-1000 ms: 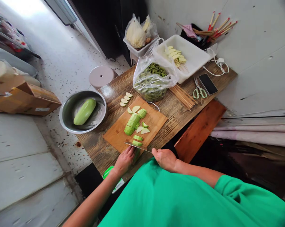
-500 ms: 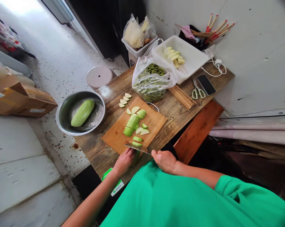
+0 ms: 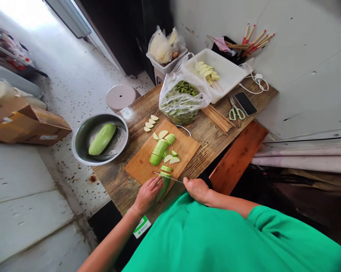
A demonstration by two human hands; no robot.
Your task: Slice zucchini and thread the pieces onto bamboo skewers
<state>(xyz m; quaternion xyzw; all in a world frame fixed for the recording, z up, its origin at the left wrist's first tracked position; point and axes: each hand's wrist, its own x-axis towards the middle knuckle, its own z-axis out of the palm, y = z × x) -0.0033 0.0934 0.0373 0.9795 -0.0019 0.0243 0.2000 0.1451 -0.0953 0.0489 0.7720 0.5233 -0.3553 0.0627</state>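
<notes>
My right hand (image 3: 196,189) is closed around the handle of a kitchen knife (image 3: 174,179), whose thin blade points left across a green zucchini piece (image 3: 165,187). My left hand (image 3: 148,193) rests on the left side of that piece with its fingers bent, holding it by the board's near edge. Fresh slices (image 3: 166,169) stand just beyond the blade. Farther up the wooden cutting board (image 3: 136,164) lie a row of sliced zucchini (image 3: 158,152) and several loose half-round slices (image 3: 174,160).
Left, a metal bowl (image 3: 75,151) holds a whole zucchini (image 3: 102,139). Skewered slices (image 3: 150,122) lie beyond the board. Behind are a plastic bag of green pods (image 3: 178,102), a white tray (image 3: 229,77), bamboo skewers (image 3: 217,119), scissors (image 3: 236,112) and a phone (image 3: 246,103).
The knife blade has turned from a broad tilt to nearly edge-on over the zucchini piece. Another slice seems to stand beyond it. The whole view has shifted slightly.
</notes>
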